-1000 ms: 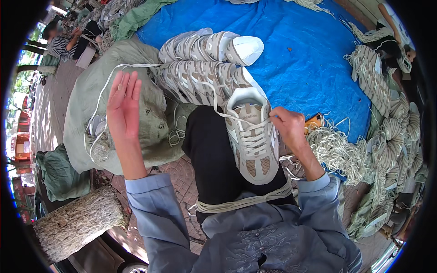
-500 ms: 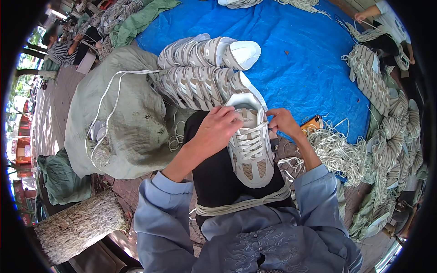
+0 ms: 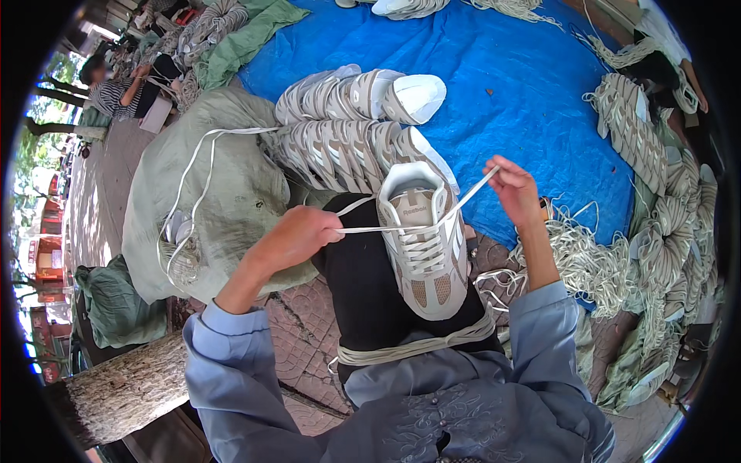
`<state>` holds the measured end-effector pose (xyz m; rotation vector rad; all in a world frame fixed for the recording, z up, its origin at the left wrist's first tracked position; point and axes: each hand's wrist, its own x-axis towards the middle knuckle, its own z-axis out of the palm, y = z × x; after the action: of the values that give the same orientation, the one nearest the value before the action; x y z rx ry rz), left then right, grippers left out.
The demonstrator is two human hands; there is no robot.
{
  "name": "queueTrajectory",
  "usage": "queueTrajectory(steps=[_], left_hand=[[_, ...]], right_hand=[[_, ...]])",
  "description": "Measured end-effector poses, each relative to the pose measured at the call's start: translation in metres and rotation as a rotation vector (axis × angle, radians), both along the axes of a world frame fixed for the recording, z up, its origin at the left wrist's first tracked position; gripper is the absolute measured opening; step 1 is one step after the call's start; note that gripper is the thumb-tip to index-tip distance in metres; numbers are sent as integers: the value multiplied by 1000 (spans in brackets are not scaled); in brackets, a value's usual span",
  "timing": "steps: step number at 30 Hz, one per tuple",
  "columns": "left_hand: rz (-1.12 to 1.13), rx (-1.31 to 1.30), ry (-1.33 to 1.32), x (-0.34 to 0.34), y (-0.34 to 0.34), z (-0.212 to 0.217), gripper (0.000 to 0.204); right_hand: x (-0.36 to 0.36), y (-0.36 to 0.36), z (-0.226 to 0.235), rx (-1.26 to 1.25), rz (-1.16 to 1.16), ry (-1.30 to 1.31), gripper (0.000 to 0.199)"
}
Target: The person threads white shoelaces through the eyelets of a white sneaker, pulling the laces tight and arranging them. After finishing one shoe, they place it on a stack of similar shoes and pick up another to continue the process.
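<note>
A beige and white sneaker upper [image 3: 428, 287] lies on my black-trousered lap, its toe toward me and its lower eyelets laced. White shoelace [image 3: 378, 230] comes out of it to both sides. My left hand [image 3: 299, 238], left of the shoe, is closed on one stretch, which runs taut across the tongue. To the upper right of the shoe, my right hand [image 3: 515, 189] pinches another stretch, pulled tight up and away from the eyelets. A bundle of pale laces [image 3: 417, 345] lies across my thighs.
Two rows of nested shoe uppers [image 3: 340, 154] sit ahead on a blue tarp [image 3: 525, 85]. A grey-green sack [image 3: 224, 216] bulges at left, near a log [image 3: 131, 386]. Loose laces [image 3: 583, 262] pile at right by stacked uppers [image 3: 637, 139]. Other people sit at far left and far right.
Both hands have moved from the shoe's collar out to the sides, left hand leftward and nearer me, right hand up and rightward. The shoelace now stretches tight between them and the shoe.
</note>
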<state>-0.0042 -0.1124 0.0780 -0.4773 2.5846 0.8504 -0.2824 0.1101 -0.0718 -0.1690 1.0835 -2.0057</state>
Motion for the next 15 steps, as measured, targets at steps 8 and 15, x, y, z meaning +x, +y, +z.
queueTrajectory(steps=[8, 15], left_hand=[[-237, -1087, 331, 51, -18, 26, 7], [536, -596, 85, 71, -3, 31, 15]], right_hand=[[-80, 53, 45, -228, -158, 86, 37], [-135, 103, 76, -184, -221, 246, 42]])
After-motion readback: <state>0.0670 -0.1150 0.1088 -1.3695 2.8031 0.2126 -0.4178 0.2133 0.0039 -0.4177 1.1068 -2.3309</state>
